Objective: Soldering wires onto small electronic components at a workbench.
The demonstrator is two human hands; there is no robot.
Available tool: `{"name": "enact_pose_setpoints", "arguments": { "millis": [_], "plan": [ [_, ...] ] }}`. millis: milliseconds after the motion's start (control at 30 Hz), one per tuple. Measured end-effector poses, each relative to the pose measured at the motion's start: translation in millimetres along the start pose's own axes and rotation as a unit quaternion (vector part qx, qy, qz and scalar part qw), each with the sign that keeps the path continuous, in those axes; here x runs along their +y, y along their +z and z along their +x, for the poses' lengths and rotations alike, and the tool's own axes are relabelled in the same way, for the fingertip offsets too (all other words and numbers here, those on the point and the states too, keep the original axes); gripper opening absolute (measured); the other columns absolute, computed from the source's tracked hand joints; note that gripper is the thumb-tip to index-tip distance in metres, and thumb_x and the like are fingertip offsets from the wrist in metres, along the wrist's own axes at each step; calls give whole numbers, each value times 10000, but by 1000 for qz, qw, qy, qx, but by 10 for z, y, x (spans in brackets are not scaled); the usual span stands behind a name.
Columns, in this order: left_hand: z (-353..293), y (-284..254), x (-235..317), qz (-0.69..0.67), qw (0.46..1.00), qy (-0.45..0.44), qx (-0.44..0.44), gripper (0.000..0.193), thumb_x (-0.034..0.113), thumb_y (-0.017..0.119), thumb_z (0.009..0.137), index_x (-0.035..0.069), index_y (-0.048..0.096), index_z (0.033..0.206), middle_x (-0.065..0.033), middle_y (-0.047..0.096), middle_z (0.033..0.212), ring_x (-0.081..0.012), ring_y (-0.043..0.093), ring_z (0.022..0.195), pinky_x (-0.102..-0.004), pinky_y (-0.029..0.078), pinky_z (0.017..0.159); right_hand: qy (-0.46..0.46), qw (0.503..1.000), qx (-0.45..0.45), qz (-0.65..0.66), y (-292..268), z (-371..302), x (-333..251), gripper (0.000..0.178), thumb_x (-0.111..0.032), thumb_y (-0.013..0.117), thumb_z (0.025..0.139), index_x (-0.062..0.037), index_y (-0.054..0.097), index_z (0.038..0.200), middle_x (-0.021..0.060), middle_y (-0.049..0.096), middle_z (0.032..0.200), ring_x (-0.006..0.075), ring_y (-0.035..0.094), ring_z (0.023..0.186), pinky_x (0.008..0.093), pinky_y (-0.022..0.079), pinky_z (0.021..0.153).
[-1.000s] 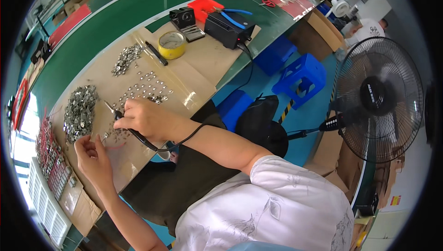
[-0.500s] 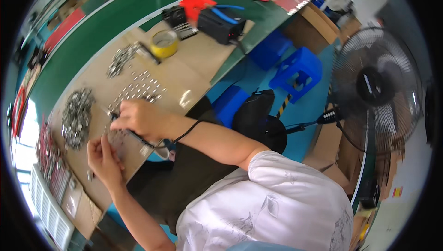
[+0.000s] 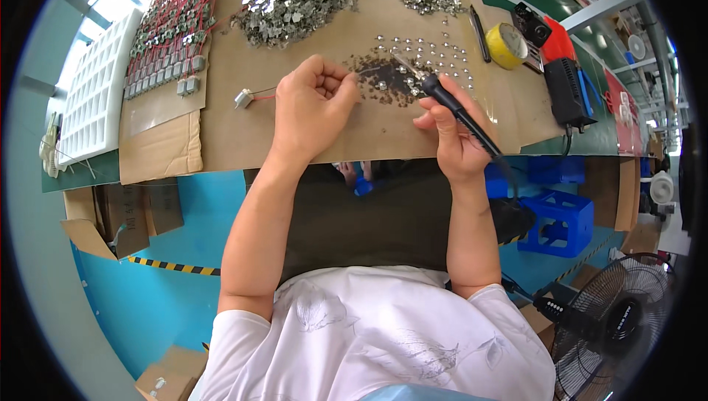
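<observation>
My left hand [image 3: 316,110] is closed in a pinch over the cardboard-covered bench, on a thin wire. Beside it lies a small silver motor [image 3: 243,98], whose red lead [image 3: 264,96] runs under the hand. My right hand [image 3: 461,136] grips a black soldering iron [image 3: 459,112] by its handle, fingers wrapped round it. The iron's metal tip points up and left, over a dark scorched patch [image 3: 380,80] strewn with brown crumbs. Small shiny metal pieces [image 3: 442,54] sit in loose rows just beyond the tip. What exactly lies between my left fingertips is partly hidden.
Far back are a big heap of metal pieces [image 3: 295,3] and a smaller heap [image 3: 433,0]. Wired motors [image 3: 166,65] and a white gridded tray [image 3: 96,91] occupy the left. Yellow tape [image 3: 507,46], a black pen-like tool [image 3: 479,32] and a black soldering station [image 3: 569,91] stand right.
The view has swung round and now faces the bench squarely. My hands, close together before, are farther apart, with the soldering iron still in my right hand.
</observation>
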State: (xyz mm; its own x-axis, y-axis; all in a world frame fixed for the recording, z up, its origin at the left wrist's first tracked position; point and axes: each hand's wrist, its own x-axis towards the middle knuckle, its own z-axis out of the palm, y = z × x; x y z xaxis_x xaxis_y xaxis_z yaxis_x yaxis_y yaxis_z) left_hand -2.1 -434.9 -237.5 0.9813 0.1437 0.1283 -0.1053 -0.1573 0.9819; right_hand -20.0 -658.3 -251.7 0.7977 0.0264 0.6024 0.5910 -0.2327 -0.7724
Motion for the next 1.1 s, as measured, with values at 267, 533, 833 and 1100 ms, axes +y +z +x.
{"name": "enact_pose_setpoints", "arguments": {
  "millis": [267,533,833,1100],
  "plan": [
    [-25,44,176,12,994,-102,-24,131,75,773,901,-12,700,836,-6,620,568,-65,588,535,-239,473,545,40,998,52,0,-20,-88,-20,161,4,713,983,69,739,1129,99,729,870,123,743,671,220,600,587],
    [-9,89,0,133,988,74,30,118,67,792,792,4,693,775,-10,575,535,-89,528,489,-270,470,548,5,999,16,-44,-26,-40,-28,130,1,731,943,56,753,1058,104,739,854,143,753,664,217,583,563],
    [1,78,7,140,989,48,1,111,68,781,793,-11,704,781,-35,627,553,-118,587,489,-284,502,566,-2,998,-2,-56,-33,-23,-42,127,-1,743,933,38,759,1053,89,725,791,129,733,648,224,547,543],
    [18,85,17,145,989,29,-14,114,77,774,799,-19,715,788,-50,656,561,-135,624,495,-293,525,585,-4,999,-3,-54,-29,-9,-37,129,0,743,933,34,759,1057,73,711,771,115,723,651,214,535,538]
  ]
}}
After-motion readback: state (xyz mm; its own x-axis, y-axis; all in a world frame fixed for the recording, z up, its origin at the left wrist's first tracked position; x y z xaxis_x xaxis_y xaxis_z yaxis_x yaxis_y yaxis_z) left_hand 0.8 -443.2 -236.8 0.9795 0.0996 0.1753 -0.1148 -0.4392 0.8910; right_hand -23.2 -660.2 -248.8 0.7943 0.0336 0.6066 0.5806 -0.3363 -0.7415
